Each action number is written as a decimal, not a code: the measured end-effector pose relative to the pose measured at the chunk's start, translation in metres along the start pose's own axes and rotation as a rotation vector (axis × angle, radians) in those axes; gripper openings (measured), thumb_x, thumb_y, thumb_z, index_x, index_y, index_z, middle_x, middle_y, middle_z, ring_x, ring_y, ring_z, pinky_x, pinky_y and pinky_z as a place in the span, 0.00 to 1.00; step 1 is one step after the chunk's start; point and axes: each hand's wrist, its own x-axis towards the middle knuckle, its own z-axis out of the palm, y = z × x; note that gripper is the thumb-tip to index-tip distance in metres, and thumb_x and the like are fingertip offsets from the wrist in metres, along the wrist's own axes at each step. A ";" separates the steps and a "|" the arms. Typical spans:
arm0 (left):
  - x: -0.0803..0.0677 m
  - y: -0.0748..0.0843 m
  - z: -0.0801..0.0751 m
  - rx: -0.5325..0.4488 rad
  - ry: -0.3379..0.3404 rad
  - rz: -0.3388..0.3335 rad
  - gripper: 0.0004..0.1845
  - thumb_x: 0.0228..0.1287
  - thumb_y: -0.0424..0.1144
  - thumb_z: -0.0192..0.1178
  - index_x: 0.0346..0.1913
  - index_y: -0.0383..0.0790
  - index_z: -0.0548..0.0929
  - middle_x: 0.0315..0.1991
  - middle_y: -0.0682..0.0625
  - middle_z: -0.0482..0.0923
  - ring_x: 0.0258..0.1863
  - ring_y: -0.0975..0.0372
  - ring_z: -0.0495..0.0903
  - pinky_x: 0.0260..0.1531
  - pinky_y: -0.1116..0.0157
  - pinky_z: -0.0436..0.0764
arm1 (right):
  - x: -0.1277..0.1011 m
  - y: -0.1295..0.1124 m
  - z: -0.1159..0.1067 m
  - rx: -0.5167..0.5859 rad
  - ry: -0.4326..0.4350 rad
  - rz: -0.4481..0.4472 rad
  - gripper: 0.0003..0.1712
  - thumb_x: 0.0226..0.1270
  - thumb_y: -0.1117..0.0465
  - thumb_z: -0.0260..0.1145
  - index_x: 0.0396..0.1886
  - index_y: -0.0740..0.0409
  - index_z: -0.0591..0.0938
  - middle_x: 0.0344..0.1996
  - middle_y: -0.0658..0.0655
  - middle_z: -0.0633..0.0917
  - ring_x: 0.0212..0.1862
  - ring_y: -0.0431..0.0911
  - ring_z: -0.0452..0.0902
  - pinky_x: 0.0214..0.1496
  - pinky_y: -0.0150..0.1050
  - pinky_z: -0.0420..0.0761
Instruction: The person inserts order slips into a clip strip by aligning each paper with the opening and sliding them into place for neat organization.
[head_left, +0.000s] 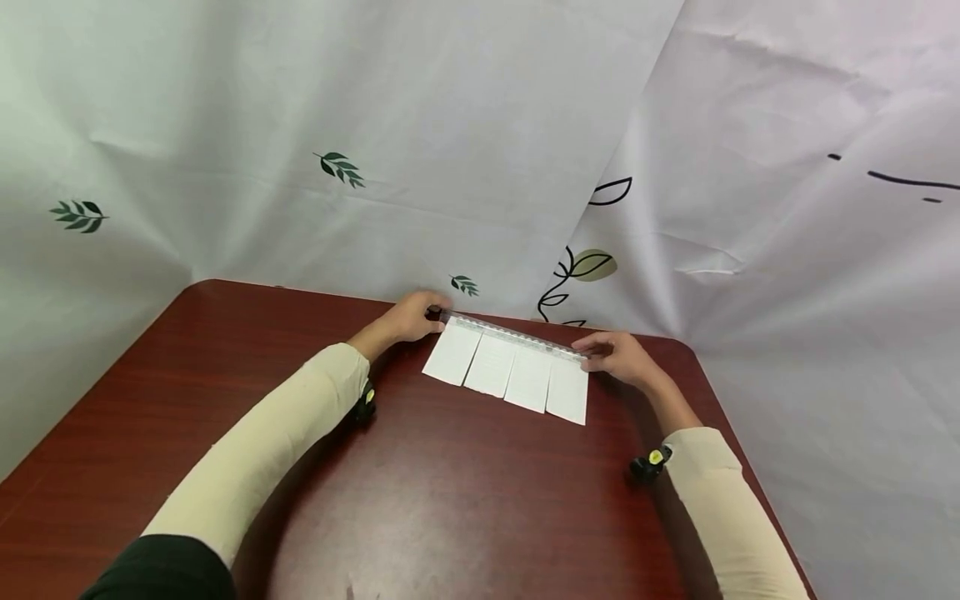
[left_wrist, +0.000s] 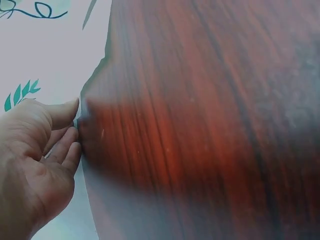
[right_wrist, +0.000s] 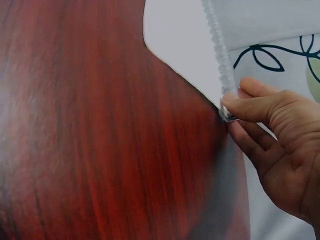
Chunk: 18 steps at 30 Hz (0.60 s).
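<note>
White sheeting (head_left: 450,125) printed with leaf motifs hangs behind and to both sides of a dark red wood-grain bench (head_left: 450,500). Four white paper strips (head_left: 510,375) lie side by side near the far edge of the bench, their long edges touching or just apart, forming one slanted row. A clear ruler (head_left: 513,335) lies across the far ends of the strips, running from upper left to lower right.

Left hand (head_left: 408,318): positioned at the left end of the ruler, fingers curled with thumb (left_wrist: 62,112) and fingertips pinching that end. The left wrist view shows the thumb pressed at the ruler's end, at the edge of the bench.

Right hand (head_left: 618,354): positioned at the right end of the ruler, thumb (right_wrist: 250,107) and fingers closed on that end. The right wrist view shows the ruler's ridged transparent edge (right_wrist: 217,50) leading into the pinch.

Both forearms wear cream sleeves (head_left: 262,450) and extend over the bench surface.
</note>
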 end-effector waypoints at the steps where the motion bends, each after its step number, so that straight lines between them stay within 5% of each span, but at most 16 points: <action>1: 0.001 0.000 0.000 0.016 0.001 -0.002 0.25 0.82 0.29 0.66 0.76 0.27 0.80 0.75 0.30 0.79 0.77 0.38 0.77 0.79 0.43 0.77 | 0.000 0.000 0.001 -0.024 0.010 0.002 0.20 0.71 0.69 0.81 0.61 0.66 0.92 0.61 0.69 0.92 0.61 0.62 0.89 0.57 0.30 0.85; 10: 0.006 0.003 0.004 0.099 0.038 0.010 0.18 0.81 0.29 0.66 0.68 0.26 0.86 0.68 0.30 0.83 0.72 0.39 0.80 0.76 0.44 0.79 | 0.000 -0.009 0.005 -0.150 0.047 0.044 0.16 0.73 0.67 0.80 0.59 0.62 0.94 0.57 0.65 0.95 0.61 0.60 0.90 0.62 0.50 0.89; 18: 0.000 -0.002 0.003 0.028 0.051 0.023 0.12 0.79 0.29 0.69 0.60 0.29 0.90 0.62 0.34 0.88 0.68 0.40 0.83 0.74 0.43 0.80 | -0.002 -0.004 0.006 -0.112 0.070 0.064 0.17 0.72 0.67 0.81 0.58 0.60 0.95 0.56 0.62 0.96 0.64 0.60 0.90 0.61 0.45 0.88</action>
